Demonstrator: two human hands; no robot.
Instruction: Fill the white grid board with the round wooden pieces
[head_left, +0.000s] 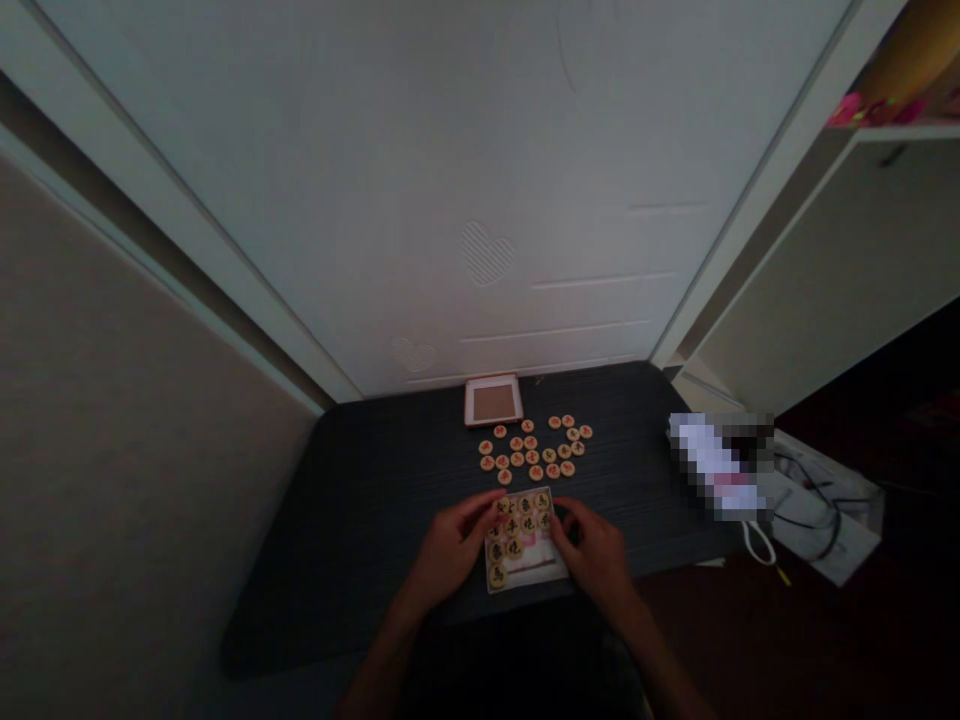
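A shallow box (525, 577) with a pale rim lies near the front edge of the dark table. Round wooden Chinese chess pieces (513, 548) with dark characters fill its upper rows and left column; its lower right shows a printed bottom. At the upper left corner, my left hand (448, 552) has its thumb and index finger closed about a chess piece (502, 507). My right hand (598, 550) grips the box's right side between thumb and fingers. Beyond the box, several loose pieces (517, 459), mostly with red characters, lie spread face up.
An open lid or tray (493, 403) with an orange edge rests by the white panel (480, 180) at the back. On the right, a blurred-out pale object (716, 468) sits at the table's (360, 500) edge, beside a white container (832, 540) with dark cables.
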